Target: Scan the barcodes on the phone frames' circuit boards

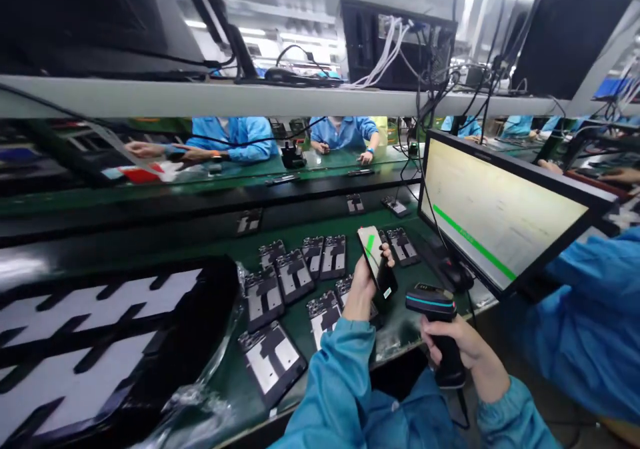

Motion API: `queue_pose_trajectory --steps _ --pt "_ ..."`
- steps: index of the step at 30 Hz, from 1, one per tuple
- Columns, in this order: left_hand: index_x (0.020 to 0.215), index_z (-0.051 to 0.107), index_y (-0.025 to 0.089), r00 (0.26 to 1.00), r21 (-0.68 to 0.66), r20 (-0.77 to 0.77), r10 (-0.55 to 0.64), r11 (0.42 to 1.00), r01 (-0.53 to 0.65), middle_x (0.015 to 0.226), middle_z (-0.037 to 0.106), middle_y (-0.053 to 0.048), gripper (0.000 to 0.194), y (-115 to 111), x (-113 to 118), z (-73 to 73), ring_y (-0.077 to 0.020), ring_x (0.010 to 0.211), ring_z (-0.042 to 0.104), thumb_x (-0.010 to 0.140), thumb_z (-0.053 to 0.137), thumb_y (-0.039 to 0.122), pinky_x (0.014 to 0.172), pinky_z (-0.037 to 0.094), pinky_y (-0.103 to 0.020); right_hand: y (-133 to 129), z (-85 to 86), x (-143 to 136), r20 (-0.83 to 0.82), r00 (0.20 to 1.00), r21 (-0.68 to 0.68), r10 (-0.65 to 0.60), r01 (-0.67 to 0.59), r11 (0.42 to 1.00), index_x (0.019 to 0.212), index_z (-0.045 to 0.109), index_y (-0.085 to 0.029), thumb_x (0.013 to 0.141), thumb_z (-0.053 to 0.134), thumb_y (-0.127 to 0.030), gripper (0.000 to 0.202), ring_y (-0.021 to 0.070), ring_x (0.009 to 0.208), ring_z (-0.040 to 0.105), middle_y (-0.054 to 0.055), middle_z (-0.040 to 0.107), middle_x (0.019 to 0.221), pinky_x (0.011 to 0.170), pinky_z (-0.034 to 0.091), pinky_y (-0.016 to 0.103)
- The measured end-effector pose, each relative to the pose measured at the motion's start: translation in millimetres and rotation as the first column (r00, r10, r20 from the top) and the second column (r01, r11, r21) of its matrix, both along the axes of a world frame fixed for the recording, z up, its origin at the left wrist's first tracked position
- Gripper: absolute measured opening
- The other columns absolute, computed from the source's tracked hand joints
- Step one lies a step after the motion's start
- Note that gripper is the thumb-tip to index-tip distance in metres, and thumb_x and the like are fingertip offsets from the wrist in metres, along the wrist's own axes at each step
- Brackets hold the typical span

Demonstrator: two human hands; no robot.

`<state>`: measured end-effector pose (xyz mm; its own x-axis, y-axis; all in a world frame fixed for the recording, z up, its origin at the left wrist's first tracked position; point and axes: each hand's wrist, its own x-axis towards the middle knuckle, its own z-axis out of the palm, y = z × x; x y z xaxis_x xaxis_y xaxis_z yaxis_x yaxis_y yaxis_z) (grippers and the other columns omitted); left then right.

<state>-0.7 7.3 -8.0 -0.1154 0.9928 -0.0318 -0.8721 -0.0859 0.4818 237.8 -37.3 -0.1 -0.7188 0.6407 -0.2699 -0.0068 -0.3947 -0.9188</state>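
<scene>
My left hand (365,281) grips a smartphone (376,259) above the green bench, its fingers wrapped round the edges. A green tick mark shows on the phone's lit screen, and a small white label sits near its lower end. In my right hand (463,339) is a black handheld barcode scanner (431,300) with a blue stripe, held by its handle and with its head toward the phone. Several open phone bodies (295,274) with black and silver insides lie on the bench to the left of and beneath my left hand.
A monitor (500,209) with a green bar stands at the right, a black computer mouse (454,273) before it. At left lies a black tray (210,315) with pale patches, beside clear plastic film (200,395). A shelf (280,100) crosses above; co-workers in blue sit beyond and at right.
</scene>
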Motion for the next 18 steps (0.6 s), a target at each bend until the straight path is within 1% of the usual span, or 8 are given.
queue_pose_trajectory --steps 3,5,8,10,11,14,16,18 --pt "0.086 0.063 0.011 0.993 -0.043 -0.027 0.118 0.992 -0.119 0.074 0.059 -0.003 0.024 2.2 -0.5 -1.1 -0.0100 0.061 0.056 0.086 0.067 0.035 0.056 0.049 -0.022 3.4 0.7 -14.0 0.098 0.991 0.113 -0.094 0.083 0.990 0.072 0.060 -0.016 0.069 0.077 -0.049 0.037 0.0117 0.038 0.050 0.000 0.060 0.059 0.042 0.044 0.027" --pt "0.085 0.064 0.012 0.975 -0.074 -0.069 0.211 0.974 -0.216 0.076 0.062 -0.003 0.037 1.9 2.0 0.3 -0.0101 0.063 0.057 0.085 0.068 0.048 0.059 0.050 -0.022 6.9 0.4 -34.2 0.139 0.958 0.242 -0.249 0.211 0.947 0.079 0.063 -0.016 0.069 0.080 -0.045 0.035 0.0138 0.049 0.057 0.002 0.066 0.068 0.053 0.051 0.029" --pt "0.091 0.067 0.013 0.967 -0.059 -0.091 0.238 0.968 -0.244 0.090 0.068 -0.007 0.055 -5.4 6.5 3.4 -0.0142 0.080 0.064 0.082 0.061 0.067 0.074 0.053 -0.025 14.0 -2.7 -72.3 0.103 0.849 0.569 -0.519 0.377 0.731 0.088 0.065 -0.018 0.063 0.086 -0.038 0.039 0.0215 0.072 0.066 0.005 0.071 0.081 0.072 0.056 0.033" --pt "0.106 0.067 0.016 0.978 -0.014 -0.088 0.190 0.981 -0.192 0.106 0.069 -0.009 0.056 -12.4 6.9 3.0 -0.0184 0.096 0.066 0.080 0.065 0.066 0.087 0.052 -0.029 20.3 -4.1 -89.8 0.082 0.818 0.697 -0.570 0.362 0.619 0.087 0.067 -0.017 0.064 0.085 -0.037 0.035 0.0254 0.077 0.069 0.008 0.073 0.082 0.074 0.057 0.036" --pt "0.117 0.064 0.018 0.979 0.004 -0.102 0.177 0.984 -0.177 0.114 0.068 -0.009 0.057 -15.2 6.0 1.3 -0.0198 0.103 0.065 0.078 0.071 0.059 0.092 0.051 -0.030 23.1 -3.9 -93.1 0.095 0.822 0.715 -0.561 0.336 0.613 0.087 0.068 -0.016 0.067 0.082 -0.038 0.033 0.0263 0.077 0.070 0.009 0.074 0.082 0.075 0.058 0.038" --pt "0.140 0.047 0.029 0.938 -0.044 -0.191 0.288 0.953 -0.301 0.124 0.066 -0.006 0.082 -16.0 1.1 -9.7 -0.0192 0.109 0.065 0.069 0.087 0.033 0.098 0.048 -0.031 25.5 0.8 -80.5 0.211 0.843 0.661 -0.494 0.249 0.708 0.092 0.070 -0.016 0.066 0.083 -0.041 0.039 0.0279 0.081 0.073 0.011 0.077 0.088 0.076 0.060 0.039" --pt "0.136 0.049 0.027 0.893 -0.137 -0.272 0.358 0.905 -0.404 0.117 0.069 -0.006 0.082 -11.0 -1.8 -19.5 -0.0182 0.104 0.066 0.065 0.089 0.027 0.095 0.049 -0.031 21.1 7.4 -61.4 0.316 0.832 0.613 -0.457 0.188 0.767 0.092 0.071 -0.016 0.063 0.085 -0.044 0.043 0.0284 0.080 0.073 0.011 0.078 0.089 0.075 0.061 0.040" --pt "0.118 0.061 0.019 0.857 -0.197 -0.380 0.347 0.875 -0.442 0.106 0.072 -0.007 0.060 -5.2 -3.0 -27.7 -0.0180 0.094 0.067 0.067 0.087 0.032 0.088 0.050 -0.029 14.6 16.0 -45.9 0.409 0.802 0.582 -0.435 0.138 0.802 0.089 0.070 -0.016 0.065 0.084 -0.046 0.041 0.0280 0.078 0.072 0.011 0.077 0.086 0.072 0.061 0.039"
